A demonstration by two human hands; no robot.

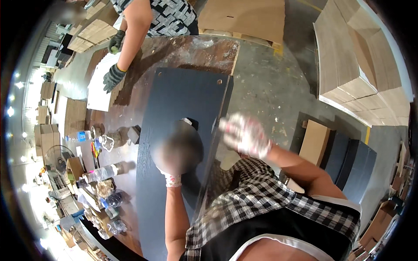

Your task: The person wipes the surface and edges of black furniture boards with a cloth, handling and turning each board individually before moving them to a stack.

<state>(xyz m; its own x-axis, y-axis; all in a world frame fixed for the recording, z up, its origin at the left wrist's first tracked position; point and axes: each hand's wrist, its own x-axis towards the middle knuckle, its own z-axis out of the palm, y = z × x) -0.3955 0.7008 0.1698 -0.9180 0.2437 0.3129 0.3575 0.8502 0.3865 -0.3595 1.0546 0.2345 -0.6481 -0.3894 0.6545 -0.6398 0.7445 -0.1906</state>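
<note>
On dark panel: left hand blurred, fingers unclear; right hand raised, fingers spread; bottles alongside.

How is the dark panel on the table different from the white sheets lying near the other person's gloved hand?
The dark panel is nearly black, long and large; the white sheets are pale and much smaller. The panel lies in the middle of the table, under the person's left hand; the sheets lie at the far left side, under a co-worker's dark-gloved hand. Both lie flat on the table.
</note>
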